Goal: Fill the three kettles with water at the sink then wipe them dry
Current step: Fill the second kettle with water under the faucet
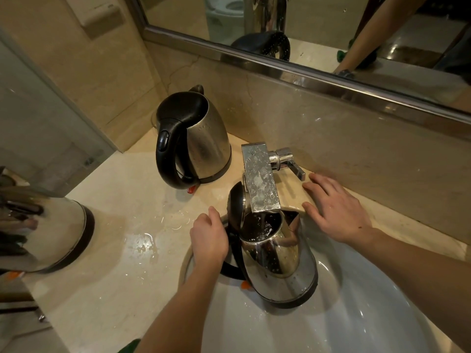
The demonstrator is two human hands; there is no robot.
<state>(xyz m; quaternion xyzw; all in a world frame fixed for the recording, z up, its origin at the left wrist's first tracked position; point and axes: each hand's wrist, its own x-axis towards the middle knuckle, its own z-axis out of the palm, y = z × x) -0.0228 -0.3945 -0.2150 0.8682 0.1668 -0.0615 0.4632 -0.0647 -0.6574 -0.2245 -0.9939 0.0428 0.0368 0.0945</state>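
Observation:
A steel kettle (277,266) with its black lid flipped open sits in the white sink (356,314), right under the square chrome faucet spout (260,179). Water runs from the spout into the kettle's mouth. My left hand (209,238) grips this kettle's black handle. My right hand (336,210) rests flat on the counter just below the faucet lever (293,164), fingers spread. A second steel kettle (201,138) with its lid closed stands on the counter at the back. A third kettle (43,230) stands at the left edge, partly cut off.
The beige stone counter (122,250) is wet with puddles (142,243) left of the sink. A mirror (305,34) runs along the back wall above a stone splashback. A glass panel (38,110) borders the left. A green object (130,346) peeks in at the bottom edge.

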